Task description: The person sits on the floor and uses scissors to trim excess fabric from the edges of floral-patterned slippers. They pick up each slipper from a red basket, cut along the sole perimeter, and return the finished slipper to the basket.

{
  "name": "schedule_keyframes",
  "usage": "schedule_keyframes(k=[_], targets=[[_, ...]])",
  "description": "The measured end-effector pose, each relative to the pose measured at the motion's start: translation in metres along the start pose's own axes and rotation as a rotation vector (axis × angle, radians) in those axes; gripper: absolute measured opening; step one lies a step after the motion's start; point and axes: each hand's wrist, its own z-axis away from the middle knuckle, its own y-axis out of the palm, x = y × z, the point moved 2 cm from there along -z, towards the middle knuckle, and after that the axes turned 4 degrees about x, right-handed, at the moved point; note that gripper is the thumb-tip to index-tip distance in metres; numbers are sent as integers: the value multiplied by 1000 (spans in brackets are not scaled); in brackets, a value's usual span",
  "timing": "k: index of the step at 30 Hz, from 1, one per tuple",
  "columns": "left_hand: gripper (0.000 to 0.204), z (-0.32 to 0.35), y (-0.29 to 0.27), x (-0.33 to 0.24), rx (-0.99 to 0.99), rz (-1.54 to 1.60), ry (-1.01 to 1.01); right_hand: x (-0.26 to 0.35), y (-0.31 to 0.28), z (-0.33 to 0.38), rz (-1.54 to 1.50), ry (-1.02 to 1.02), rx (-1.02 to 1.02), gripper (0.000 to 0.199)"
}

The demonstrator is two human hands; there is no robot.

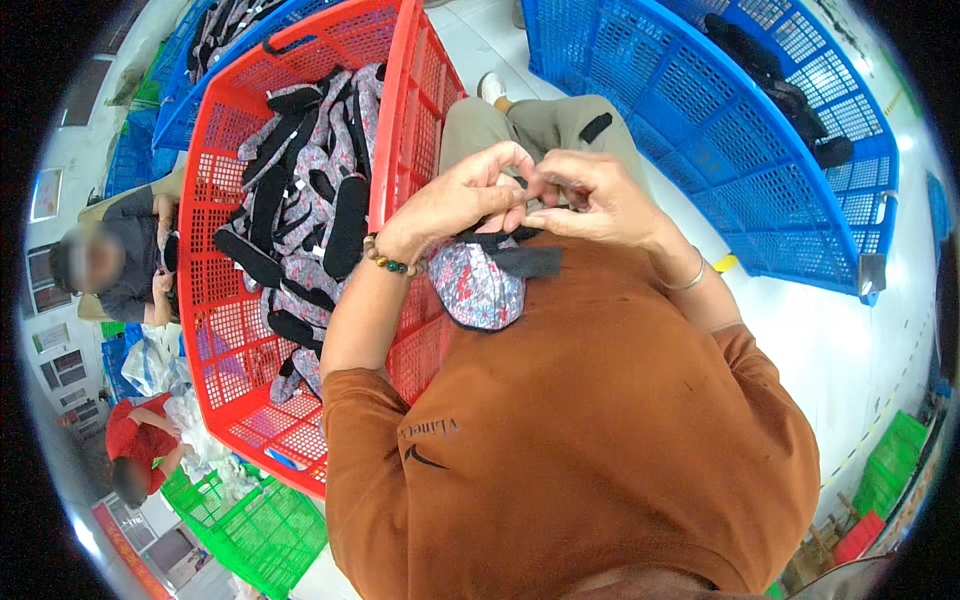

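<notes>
The fingertips of the left hand (455, 195) and the right hand (590, 195) meet over something too small to tell. The patterned fabric piece (475, 285) is partly hidden behind the left wrist. The red crate (225, 330) hides its lower pieces under the pile, and the blue crate (740, 140) is cut off at the upper edge. A person's face at the left is blurred.
</notes>
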Motion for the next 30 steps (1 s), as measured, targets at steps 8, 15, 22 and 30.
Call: schedule_keyframes(k=[8,15,22,30], targets=[[8,26,-8,53,-284,310,128,-1,23,2,-158,51,432,31],[18,50,3,29,-316,-169,231,-2,36,-3,-518,105,197,21],[20,72,2,33,-166,-192,293,-5,22,-8,-973,386,150,14],[18,68,-10,25,-136,92,227,-17,5,-9,-424,265,-82,42]])
